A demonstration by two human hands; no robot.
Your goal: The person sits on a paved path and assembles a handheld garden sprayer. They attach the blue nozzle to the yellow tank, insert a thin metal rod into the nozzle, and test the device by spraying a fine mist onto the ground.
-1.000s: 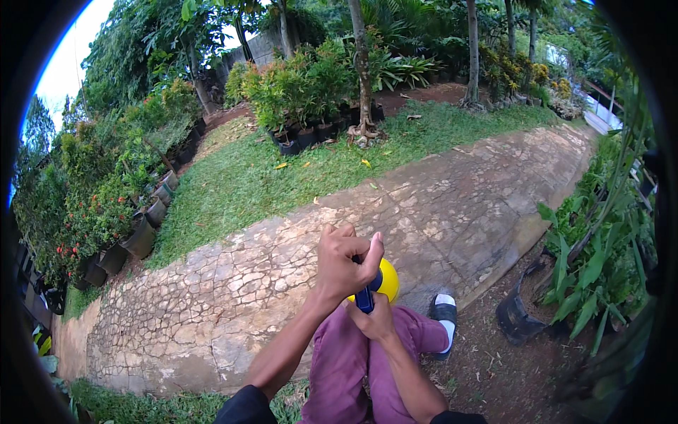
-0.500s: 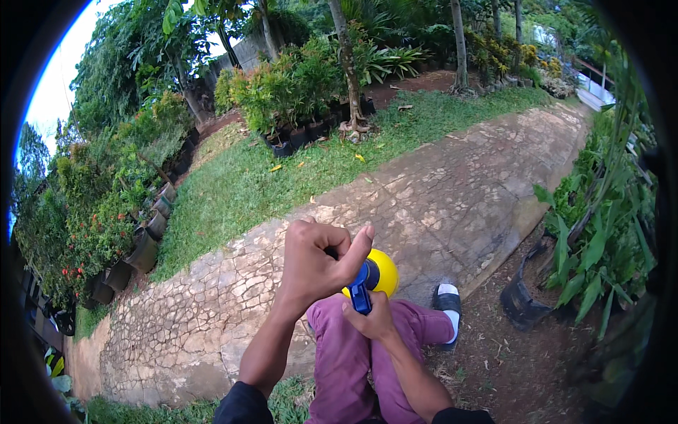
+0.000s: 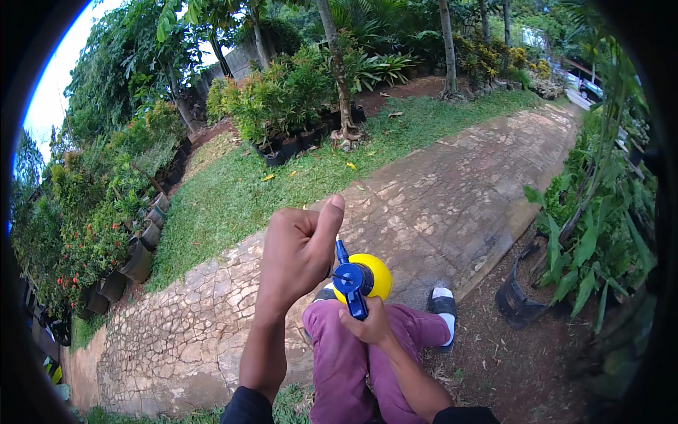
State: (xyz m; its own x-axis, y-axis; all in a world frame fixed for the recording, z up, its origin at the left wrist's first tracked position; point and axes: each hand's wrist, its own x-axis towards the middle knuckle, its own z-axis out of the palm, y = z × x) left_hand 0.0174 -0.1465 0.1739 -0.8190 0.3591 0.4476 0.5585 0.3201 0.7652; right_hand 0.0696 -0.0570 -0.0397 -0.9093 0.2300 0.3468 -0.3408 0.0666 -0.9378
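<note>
A pump sprayer with a round yellow tank [image 3: 378, 274] and a blue head stands out in front of my knees, its slim nozzle angled up and away from me. My right hand [image 3: 370, 324] is closed round its blue handle [image 3: 357, 305]. Above and left of the sprayer's head, my left hand [image 3: 296, 256] is raised in a fist with the thumb up along its side. A thin dark rod seems to run from the blue head toward this fist, but what the fingers enclose is hidden.
Under my feet runs a cracked stone path [image 3: 424, 198]. A black planter [image 3: 519, 297] with leafy plants stands close on the right. Beyond the path lies grass [image 3: 212, 219], with potted shrubs [image 3: 282, 106] and tree trunks; more pots [image 3: 138, 261] line the left side.
My left fist has risen and shifted slightly left, away from the sprayer, uncovering its blue head and nozzle. The right hand keeps its grip on the handle. The view has shifted slightly.
</note>
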